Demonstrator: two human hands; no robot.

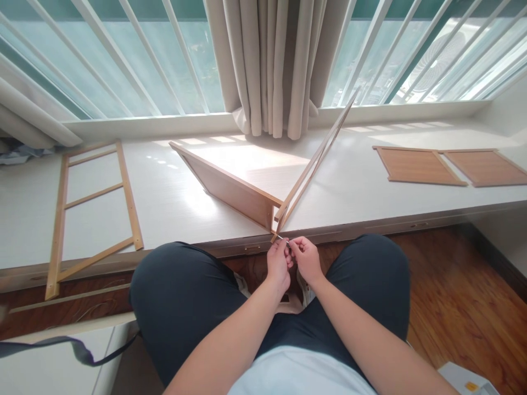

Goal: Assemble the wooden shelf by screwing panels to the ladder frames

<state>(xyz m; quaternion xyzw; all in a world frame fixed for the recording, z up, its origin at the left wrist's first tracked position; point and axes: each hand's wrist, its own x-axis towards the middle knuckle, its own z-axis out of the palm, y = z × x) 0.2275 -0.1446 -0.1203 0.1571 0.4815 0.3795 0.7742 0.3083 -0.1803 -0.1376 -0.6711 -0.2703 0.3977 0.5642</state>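
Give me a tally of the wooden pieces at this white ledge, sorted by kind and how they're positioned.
Open frame lying flat: 1
Panels lying flat: 2
Upright panel: 1
Upright frame, seen nearly edge-on: 1
Total: 5

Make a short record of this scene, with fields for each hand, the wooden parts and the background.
Left hand: curled beside a thin metal piece; exact grip unclear
Right hand: fingertips closed at that piece
Ahead of hands: standing panel and standing frame, forming a V
Far left: ladder-like frame lying on the white ledge, near end overhanging
Far right: two flat panels, side by side
Background: beige curtain between barred windows
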